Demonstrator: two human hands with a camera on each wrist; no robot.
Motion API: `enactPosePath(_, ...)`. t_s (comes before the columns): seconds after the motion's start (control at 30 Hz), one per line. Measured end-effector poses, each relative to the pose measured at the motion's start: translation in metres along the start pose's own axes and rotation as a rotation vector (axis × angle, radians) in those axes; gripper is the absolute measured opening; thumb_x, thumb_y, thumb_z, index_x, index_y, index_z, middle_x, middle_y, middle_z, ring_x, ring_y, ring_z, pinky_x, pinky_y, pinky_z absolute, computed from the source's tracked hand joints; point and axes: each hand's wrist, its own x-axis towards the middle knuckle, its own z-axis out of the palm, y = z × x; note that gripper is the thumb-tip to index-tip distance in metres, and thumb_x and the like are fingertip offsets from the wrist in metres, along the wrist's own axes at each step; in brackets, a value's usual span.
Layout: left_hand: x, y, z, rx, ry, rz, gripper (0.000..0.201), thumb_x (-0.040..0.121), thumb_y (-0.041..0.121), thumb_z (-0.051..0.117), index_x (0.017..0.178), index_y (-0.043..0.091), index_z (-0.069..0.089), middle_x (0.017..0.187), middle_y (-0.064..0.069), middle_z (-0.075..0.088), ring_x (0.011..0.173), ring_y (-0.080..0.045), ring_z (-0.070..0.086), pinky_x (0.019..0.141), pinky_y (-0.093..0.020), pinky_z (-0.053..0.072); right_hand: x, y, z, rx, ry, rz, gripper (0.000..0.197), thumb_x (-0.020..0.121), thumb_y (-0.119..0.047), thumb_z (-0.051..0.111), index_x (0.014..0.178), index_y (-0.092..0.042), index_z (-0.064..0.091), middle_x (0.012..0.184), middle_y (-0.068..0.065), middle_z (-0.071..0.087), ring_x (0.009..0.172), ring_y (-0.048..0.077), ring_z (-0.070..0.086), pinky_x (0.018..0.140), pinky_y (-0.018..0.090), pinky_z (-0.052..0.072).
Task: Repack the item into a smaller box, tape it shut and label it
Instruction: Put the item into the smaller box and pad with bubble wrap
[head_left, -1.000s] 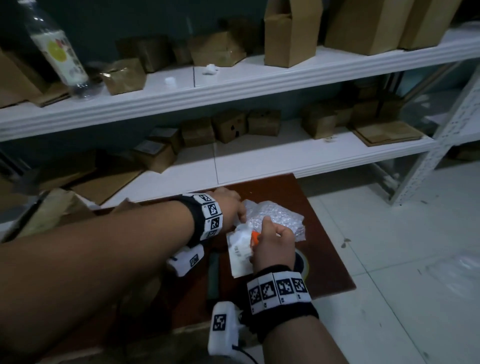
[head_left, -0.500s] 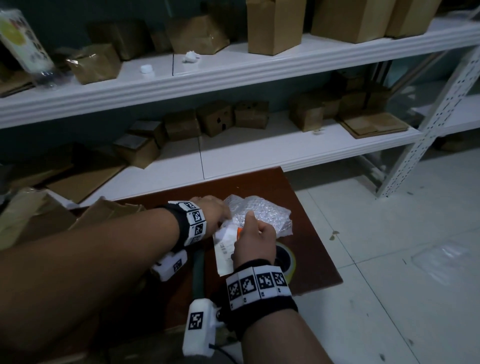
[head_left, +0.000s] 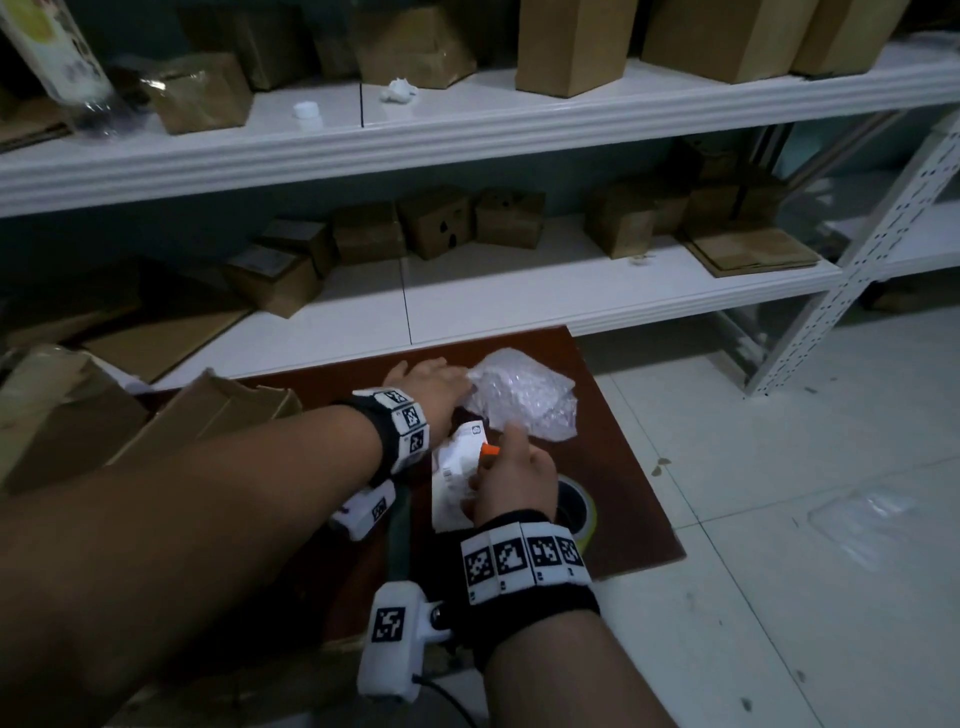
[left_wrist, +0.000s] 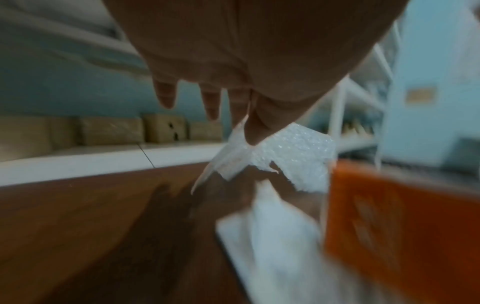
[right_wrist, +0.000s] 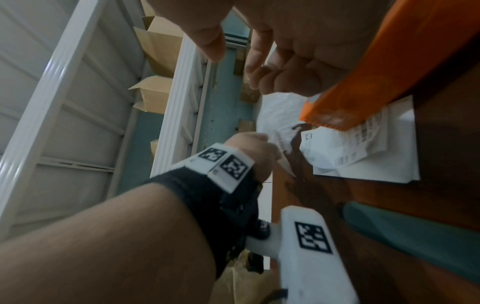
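Head view: left hand (head_left: 434, 384) pinches the bubble-wrapped item (head_left: 522, 399) at the table's (head_left: 618, 467) far edge; right hand (head_left: 511, 478) grips an orange cutter (head_left: 488, 450). Likely unwrapping; boxing comes next.

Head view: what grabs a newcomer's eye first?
The two hands at the middle of the brown board: the left hand pinches the edge of a bubble-wrap bundle, while the right hand grips an orange tool over a white label sheet. Behind them, white shelves hold rows of small cardboard boxes.
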Motion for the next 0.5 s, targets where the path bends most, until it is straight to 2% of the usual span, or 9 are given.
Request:
enactPosePath(0.03,-0.001,-0.002,-0.011,-0.026,0.082,-0.031,0.065,0.088,0.017,0.055,0.148,0.035,0.038,0.159,0.008,0.032,0.147,-0.022,0.025,0.119,-0.050,0.021,0.000,-0.001,0.001,0.013,-0.002,0.007,0.037,0.098,-0.042,0.050,0.100,-0.007,0.060,0.088,0.014,0.064,0.091,0.038,0.065,0.089,0.055,0.054)
enactPosePath(0.1,-0.006,-0.011,-0.031,-0.143,0.255,-0.081,0.058,0.088,0.012,0.054,0.143,0.029,0.046,0.152,0.003,0.044,0.139,-0.025,0.038,0.114,-0.044,0.033,-0.002,-0.003,0.005,0.031,-0.013,0.010,0.038,0.098,-0.044,0.051,0.100,-0.007,0.061,0.094,0.021,0.067,0.086,0.035,0.065,0.087,0.052,0.054)
enactPosePath(0.17,-0.018,-0.018,-0.047,-0.338,0.399,-0.134,0.049,0.092,0.012,0.055,0.140,0.022,0.053,0.148,0.000,0.049,0.135,-0.025,0.045,0.113,-0.036,0.035,-0.004,-0.002,0.011,0.035,-0.029,-0.017,0.036,0.099,-0.041,0.052,0.098,-0.007,0.062,0.099,0.027,0.066,0.081,0.030,0.062,0.085,0.047,0.053)
enactPosePath(0.23,-0.038,-0.023,-0.061,-0.544,0.517,-0.208,0.042,0.094,0.018,0.060,0.135,0.022,0.059,0.142,0.001,0.056,0.131,-0.019,0.050,0.112,-0.028,0.034,-0.006,0.000,0.016,0.017,-0.010,-0.047,0.028,0.094,-0.046,0.055,0.085,-0.020,0.059,0.093,0.016,0.069,0.087,0.031,0.066,0.090,0.052,0.054)
enactPosePath(0.27,-0.050,-0.026,-0.067,-0.628,0.571,-0.237,0.037,0.093,0.023,0.063,0.130,0.024,0.064,0.135,0.004,0.061,0.125,-0.016,0.055,0.109,-0.028,0.038,-0.008,0.001,0.018,0.013,-0.001,-0.059,0.028,0.091,-0.049,0.056,0.081,-0.023,0.057,0.089,0.010,0.069,0.088,0.033,0.067,0.089,0.055,0.054)
enactPosePath(0.33,-0.081,-0.030,-0.077,-0.793,0.659,-0.275,0.030,0.086,0.034,0.073,0.115,0.028,0.072,0.116,0.009,0.070,0.108,-0.010,0.064,0.099,-0.029,0.048,-0.014,-0.001,0.020,0.030,-0.025,-0.062,0.030,0.093,-0.047,0.057,0.079,-0.021,0.057,0.084,0.007,0.068,0.086,0.034,0.068,0.088,0.055,0.055)
enactPosePath(0.4,-0.120,-0.032,-0.087,-0.965,0.702,-0.302,0.027,0.077,0.039,0.082,0.100,0.027,0.076,0.101,0.012,0.073,0.091,-0.005,0.068,0.085,-0.021,0.053,-0.018,-0.004,0.021,0.050,-0.092,-0.043,0.030,0.098,-0.044,0.054,0.083,-0.018,0.058,0.089,0.008,0.068,0.088,0.030,0.069,0.087,0.050,0.054)
enactPosePath(0.47,-0.161,-0.035,-0.090,-1.063,0.715,-0.342,0.019,0.075,0.030,0.085,0.090,0.022,0.076,0.087,0.009,0.074,0.076,0.000,0.068,0.069,-0.010,0.049,-0.024,-0.004,0.024,0.052,-0.173,-0.046,0.032,0.100,-0.043,0.049,0.095,-0.014,0.061,0.105,0.009,0.069,0.094,0.025,0.068,0.092,0.049,0.054)
enactPosePath(0.5,-0.179,-0.037,-0.088,-1.146,0.724,-0.343,0.018,0.074,0.025,0.086,0.087,0.017,0.075,0.080,0.004,0.075,0.069,-0.002,0.068,0.064,-0.012,0.049,-0.027,-0.003,0.027,0.059,-0.215,-0.056,0.032,0.101,-0.043,0.048,0.105,-0.014,0.061,0.114,0.008,0.067,0.099,0.023,0.067,0.093,0.048,0.054)
